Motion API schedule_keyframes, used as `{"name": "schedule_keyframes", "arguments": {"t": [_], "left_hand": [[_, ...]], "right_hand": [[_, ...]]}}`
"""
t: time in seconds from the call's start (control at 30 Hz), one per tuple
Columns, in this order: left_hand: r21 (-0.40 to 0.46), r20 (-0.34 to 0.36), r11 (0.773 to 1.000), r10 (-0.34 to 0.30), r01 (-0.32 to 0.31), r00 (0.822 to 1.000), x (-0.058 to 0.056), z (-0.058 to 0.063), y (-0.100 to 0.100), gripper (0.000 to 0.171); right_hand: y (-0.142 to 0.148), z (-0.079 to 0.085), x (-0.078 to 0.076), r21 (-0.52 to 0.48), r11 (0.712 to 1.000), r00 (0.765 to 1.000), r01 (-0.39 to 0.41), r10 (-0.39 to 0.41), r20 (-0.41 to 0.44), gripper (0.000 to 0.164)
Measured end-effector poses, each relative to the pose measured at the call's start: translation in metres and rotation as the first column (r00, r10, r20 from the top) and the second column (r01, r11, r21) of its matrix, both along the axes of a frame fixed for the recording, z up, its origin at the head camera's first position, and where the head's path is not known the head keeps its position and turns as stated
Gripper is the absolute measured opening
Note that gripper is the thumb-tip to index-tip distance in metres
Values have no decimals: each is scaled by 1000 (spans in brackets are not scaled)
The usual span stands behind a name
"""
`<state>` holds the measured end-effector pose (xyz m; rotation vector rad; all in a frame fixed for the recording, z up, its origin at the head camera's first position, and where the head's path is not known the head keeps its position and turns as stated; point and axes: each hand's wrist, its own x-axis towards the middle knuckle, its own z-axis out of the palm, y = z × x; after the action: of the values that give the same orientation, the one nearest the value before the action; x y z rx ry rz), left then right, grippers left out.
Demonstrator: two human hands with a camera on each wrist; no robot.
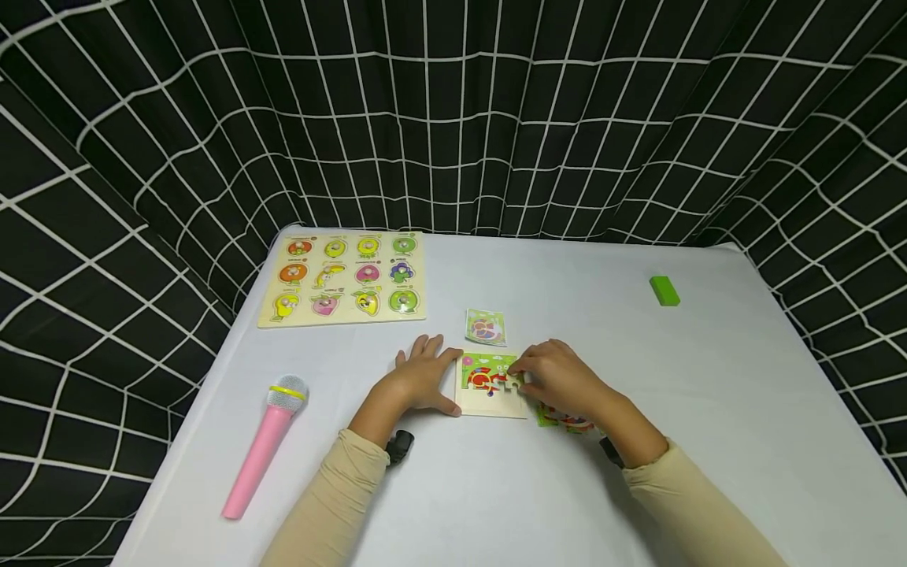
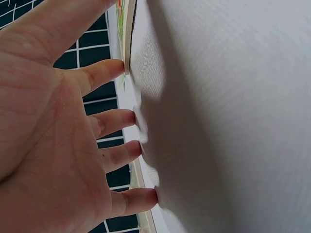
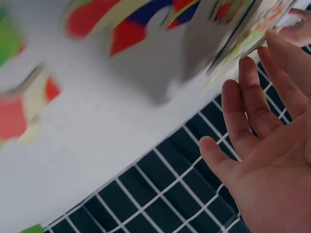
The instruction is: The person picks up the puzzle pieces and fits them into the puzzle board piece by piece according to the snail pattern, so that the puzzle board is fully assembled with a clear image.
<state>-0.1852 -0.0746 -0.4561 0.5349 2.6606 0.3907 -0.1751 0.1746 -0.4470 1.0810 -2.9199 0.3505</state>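
A small wooden jigsaw board (image 1: pixel 489 405) lies in the middle of the table, its upper part covered by pieces with a red cartoon picture on green, its lower part bare wood. My left hand (image 1: pixel 418 376) spans the board's left edge, thumb at the near corner and index finger at the far one. In the left wrist view its other fingers (image 2: pixel 119 156) stretch straight down to the tablecloth. At the board's right side, my right hand (image 1: pixel 560 378) pinches a jigsaw piece (image 1: pixel 516 381) with thumb and fingertips, which partly hide it. Loose colourful jigsaw pieces (image 1: pixel 570 422) lie under the right wrist.
Just beyond the board lies a small picture card (image 1: pixel 485 327). A wooden fruit peg puzzle (image 1: pixel 347 279) sits at the back left, and a pink toy microphone (image 1: pixel 264 449) at the left. One green block (image 1: pixel 664 290) rests at the back right. Black gridded cloth (image 1: pixel 482 118) surrounds the table.
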Motion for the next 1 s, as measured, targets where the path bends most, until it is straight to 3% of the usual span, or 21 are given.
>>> {"name": "schedule_keyframes", "arguments": {"t": [0.37,0.77,1.0], "left_hand": [[-6,-7,1000,-8,8,1000,-1,-3,0,95],[-2,-4,1000,-10,10,1000,-1,-4,1,95],[-16,-6,1000,-5,5,1000,-2,-5,0,96]], "right_hand": [[-8,-9,1,34,999,999,-13,15,-38,24],[-13,-10,4,108,992,995,61,-52,-85,22],[-14,-6,6,109,993,998,53,-49,-40,23]]}}
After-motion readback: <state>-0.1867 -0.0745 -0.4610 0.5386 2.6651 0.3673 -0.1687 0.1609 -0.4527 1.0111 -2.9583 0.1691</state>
